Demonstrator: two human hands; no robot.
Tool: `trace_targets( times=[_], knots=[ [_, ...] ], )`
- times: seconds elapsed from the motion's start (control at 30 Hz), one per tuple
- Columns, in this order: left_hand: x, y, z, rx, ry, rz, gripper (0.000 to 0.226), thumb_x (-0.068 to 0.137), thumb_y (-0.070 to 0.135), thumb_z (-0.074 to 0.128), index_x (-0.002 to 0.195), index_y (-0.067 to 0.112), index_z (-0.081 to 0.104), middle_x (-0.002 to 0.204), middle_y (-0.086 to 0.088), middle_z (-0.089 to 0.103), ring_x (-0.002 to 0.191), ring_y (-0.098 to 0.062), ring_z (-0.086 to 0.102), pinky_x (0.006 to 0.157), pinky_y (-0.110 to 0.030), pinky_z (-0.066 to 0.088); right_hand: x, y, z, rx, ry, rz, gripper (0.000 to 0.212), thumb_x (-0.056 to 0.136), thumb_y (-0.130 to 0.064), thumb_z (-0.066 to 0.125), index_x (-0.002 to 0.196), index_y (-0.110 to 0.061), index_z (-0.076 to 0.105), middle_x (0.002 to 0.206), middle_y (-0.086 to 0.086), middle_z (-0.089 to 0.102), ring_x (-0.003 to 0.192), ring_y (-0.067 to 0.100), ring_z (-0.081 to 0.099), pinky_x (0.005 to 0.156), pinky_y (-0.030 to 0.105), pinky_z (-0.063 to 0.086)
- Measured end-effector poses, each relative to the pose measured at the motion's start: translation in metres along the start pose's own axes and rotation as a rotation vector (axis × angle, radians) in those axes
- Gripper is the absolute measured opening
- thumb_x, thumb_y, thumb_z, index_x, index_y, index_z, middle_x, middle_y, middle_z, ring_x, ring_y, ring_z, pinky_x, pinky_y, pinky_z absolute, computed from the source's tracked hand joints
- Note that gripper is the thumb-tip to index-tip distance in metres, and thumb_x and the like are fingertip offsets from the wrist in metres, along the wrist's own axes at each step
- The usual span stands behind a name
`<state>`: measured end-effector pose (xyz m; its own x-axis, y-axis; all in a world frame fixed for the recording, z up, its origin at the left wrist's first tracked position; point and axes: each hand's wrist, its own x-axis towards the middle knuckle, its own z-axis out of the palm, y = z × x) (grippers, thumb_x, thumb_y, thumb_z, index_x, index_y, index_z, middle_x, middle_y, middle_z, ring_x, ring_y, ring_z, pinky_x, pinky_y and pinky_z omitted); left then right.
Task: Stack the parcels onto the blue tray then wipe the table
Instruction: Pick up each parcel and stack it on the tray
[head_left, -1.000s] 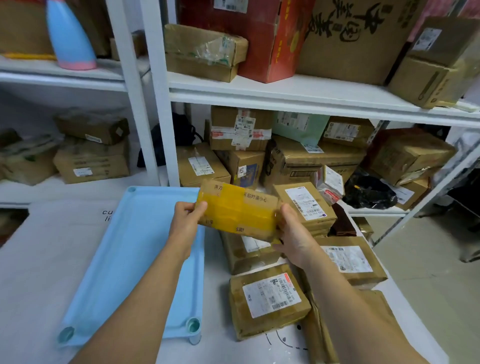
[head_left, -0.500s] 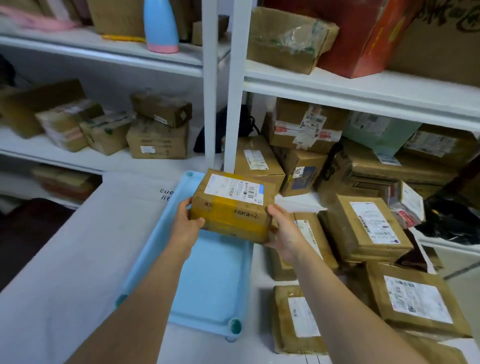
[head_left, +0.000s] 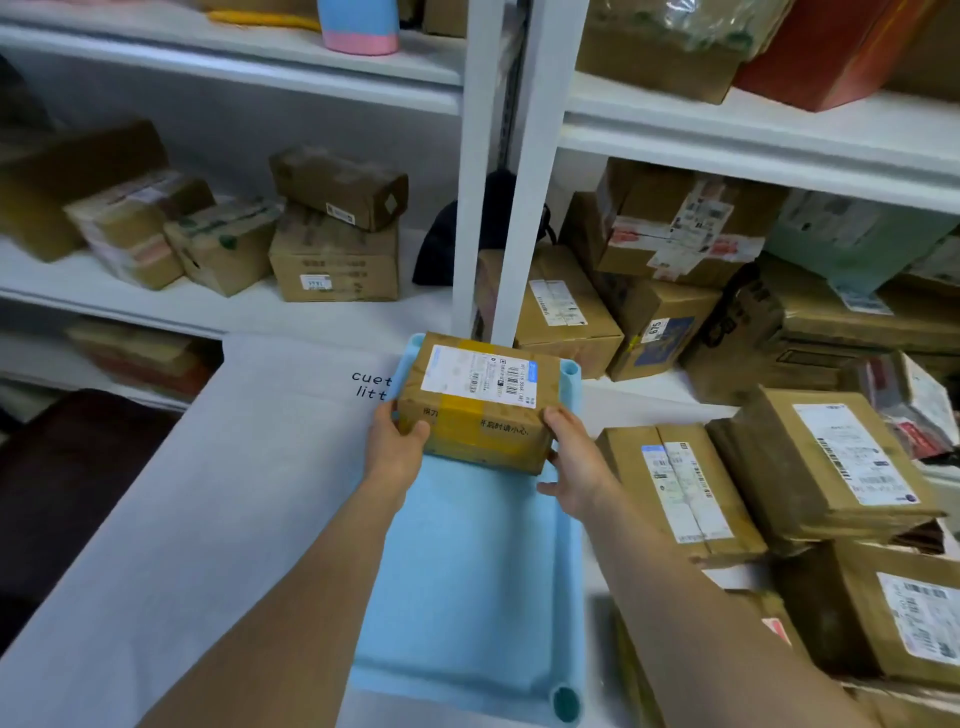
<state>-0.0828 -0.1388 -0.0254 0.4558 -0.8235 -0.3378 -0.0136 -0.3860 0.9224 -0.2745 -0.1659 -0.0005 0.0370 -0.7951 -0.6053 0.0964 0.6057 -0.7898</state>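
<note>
A brown parcel with a white label and yellow tape is at the far end of the blue tray, label up. My left hand grips its near left corner, thumb on the front face. My right hand holds its near right corner. Whether the parcel rests on the tray or hangs just above it I cannot tell. Several more brown parcels lie on the table to the right of the tray.
The tray lies on a table with a white cloth. White shelving stands right behind the table, stuffed with cardboard boxes. A dark bag sits by the shelf posts. The floor at left is dark.
Both hands carried the parcel left and forward from above the parcel pile to the tray's far end, turning its label upward. The view panned left.
</note>
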Motion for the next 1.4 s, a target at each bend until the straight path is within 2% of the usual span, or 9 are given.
trace_targets(
  times=[0.13,0.3,0.47,0.63,0.83,1.03,1.13,1.27,1.4],
  knots=[
    [0.011,0.002,0.003,0.072,-0.012,0.007,0.028,0.093,0.010,0.052,0.120,0.007,0.054,0.114,-0.006,0.060,0.107,-0.024,0.055,0.084,-0.030,0.040,0.011,-0.004,0.009,0.027,0.062,0.024,0.025,0.097,-0.040,0.046,0.118,-0.026,0.040,0.123,-0.006,0.044,0.130,0.022,0.038,0.109,0.057,0.030],
    [0.025,-0.002,-0.001,0.285,0.050,0.064,0.026,0.092,0.012,0.053,0.118,0.007,0.057,0.117,-0.009,0.060,0.104,-0.026,0.057,0.082,-0.029,0.041,0.022,-0.006,0.021,0.088,0.055,-0.008,0.013,0.094,-0.028,0.055,0.103,-0.029,0.046,0.125,-0.002,0.049,0.120,0.019,0.042,0.112,0.049,0.029],
    [0.036,-0.001,-0.002,0.596,0.164,0.109,0.031,0.092,0.026,0.056,0.119,0.012,0.062,0.121,-0.013,0.057,0.116,-0.032,0.041,0.085,-0.038,0.041,0.023,-0.005,0.025,0.091,0.077,-0.045,0.039,0.089,-0.009,0.060,0.120,-0.023,0.042,0.117,-0.001,0.052,0.113,0.016,0.043,0.112,0.044,0.030],
    [0.042,-0.001,0.000,0.553,0.172,0.072,0.031,0.093,0.030,0.053,0.119,0.015,0.060,0.118,-0.016,0.059,0.113,-0.036,0.047,0.088,-0.042,0.042,0.025,-0.005,0.032,0.123,0.090,-0.052,0.037,0.089,-0.007,0.060,0.119,-0.022,0.044,0.104,-0.005,0.055,0.109,0.016,0.046,0.106,0.037,0.034],
    [0.046,0.000,0.001,0.546,0.191,0.060,0.031,0.093,0.032,0.053,0.116,0.013,0.062,0.117,-0.018,0.059,0.111,-0.038,0.049,0.085,-0.042,0.043,0.031,-0.006,0.035,0.070,0.093,-0.055,0.040,0.089,-0.013,0.063,0.120,-0.027,0.044,0.119,-0.004,0.053,0.115,0.015,0.044,0.105,0.033,0.030],
    [0.022,0.010,0.012,0.449,0.347,0.066,0.033,0.088,0.018,0.059,0.117,0.002,0.055,0.124,-0.022,0.050,0.120,-0.037,0.038,0.095,-0.043,0.036,0.017,-0.007,0.024,-0.018,0.171,-0.100,0.065,0.090,-0.026,0.063,0.146,-0.017,0.032,0.147,0.002,0.040,0.132,0.022,0.041,0.107,0.035,0.032],
    [0.000,0.019,0.026,0.400,0.422,0.112,0.021,0.087,0.014,0.053,0.103,0.003,0.062,0.119,-0.022,0.051,0.115,-0.036,0.040,0.096,-0.038,0.031,0.010,-0.007,0.007,-0.056,0.289,-0.175,0.046,0.089,-0.015,0.063,0.133,-0.011,0.049,0.123,0.006,0.056,0.101,0.019,0.055,0.088,0.028,0.044],
    [-0.027,0.028,0.057,0.367,0.367,0.185,0.015,0.088,0.017,0.056,0.095,0.006,0.063,0.116,-0.018,0.054,0.115,-0.034,0.042,0.095,-0.039,0.033,-0.007,-0.005,-0.023,-0.015,0.340,-0.187,0.014,0.089,-0.003,0.053,0.088,-0.015,0.058,0.073,0.003,0.054,0.058,0.012,0.046,0.051,0.018,0.037],
    [-0.067,0.034,0.106,0.348,0.223,0.251,0.014,0.088,0.018,0.058,0.093,0.007,0.063,0.112,-0.015,0.055,0.112,-0.032,0.045,0.085,-0.038,0.038,-0.020,0.004,-0.073,0.052,0.461,-0.228,0.032,0.090,-0.008,0.055,0.059,-0.014,0.050,0.056,0.002,0.047,0.054,0.015,0.041,0.056,0.025,0.037]
  ],
)
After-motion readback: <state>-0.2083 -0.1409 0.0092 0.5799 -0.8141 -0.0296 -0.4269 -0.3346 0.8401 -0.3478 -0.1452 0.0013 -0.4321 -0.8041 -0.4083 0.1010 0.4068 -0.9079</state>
